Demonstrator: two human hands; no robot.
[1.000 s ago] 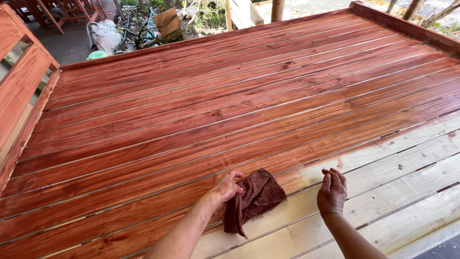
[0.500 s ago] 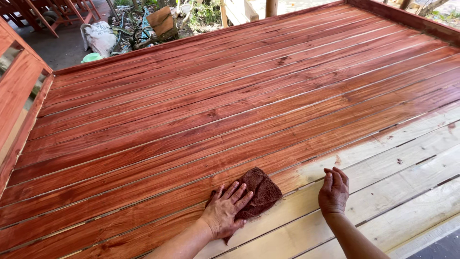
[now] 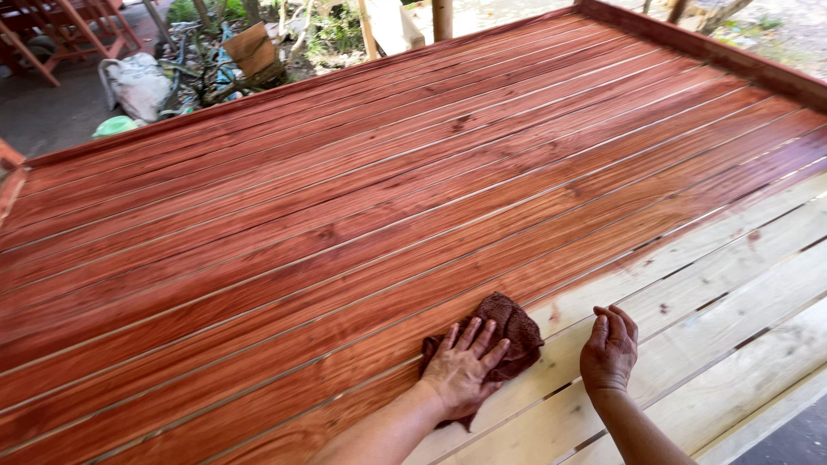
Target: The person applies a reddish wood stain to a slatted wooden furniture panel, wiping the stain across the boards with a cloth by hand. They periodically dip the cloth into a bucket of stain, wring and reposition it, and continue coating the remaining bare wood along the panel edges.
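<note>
My left hand [image 3: 463,370] lies flat, fingers spread, pressing a dark brown rag [image 3: 512,327] onto a large slatted wooden platform [image 3: 362,198]. Most of the platform is stained glossy red-brown. The rag sits at the boundary where the stain meets pale bare planks [image 3: 715,293] at the near right. My right hand [image 3: 609,348] rests on a bare plank just right of the rag, fingers curled down, holding nothing.
A stained raised rail [image 3: 715,53] borders the platform's far right side. Beyond the far edge are a white sack [image 3: 138,84], a cardboard box [image 3: 251,50], a green object [image 3: 114,126], wooden posts and red furniture frames [image 3: 34,43].
My left hand went from pinching the bunched rag to pressing it flat and sliding it up and right along the stain's edge. My right hand stayed put on the bare plank.
</note>
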